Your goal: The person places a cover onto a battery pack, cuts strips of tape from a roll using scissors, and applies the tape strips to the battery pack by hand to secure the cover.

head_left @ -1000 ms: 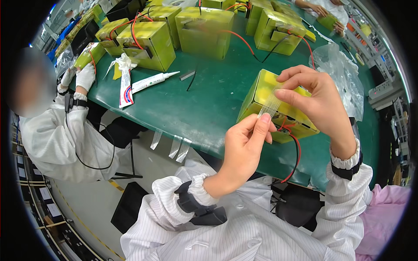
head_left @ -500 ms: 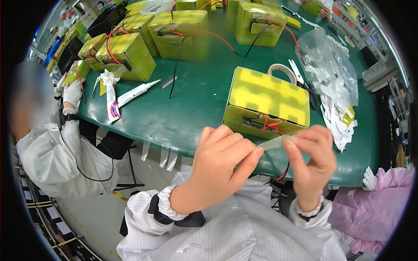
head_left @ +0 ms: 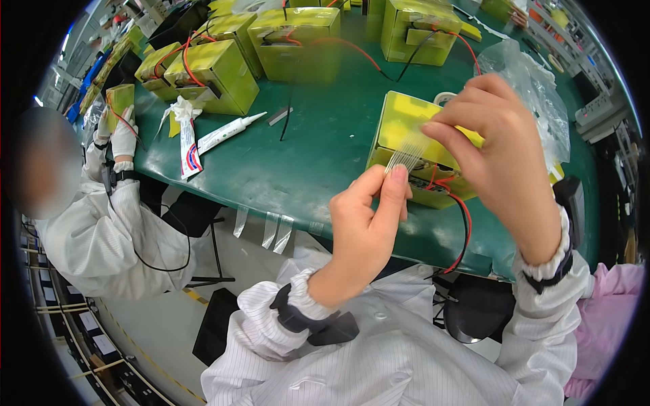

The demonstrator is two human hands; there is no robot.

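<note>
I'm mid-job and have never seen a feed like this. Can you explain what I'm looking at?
There's no machine: these are a person's bare left hand and right hand. The view comes from the left of two fisheye cameras worn on their head, looking down, so straight edges bend. Both hands pinch a clear tape strip. Behind it is a yellow-green box with red and black wires. The green table also bears similar boxes, a white nozzle tube and a plastic bag.
</note>
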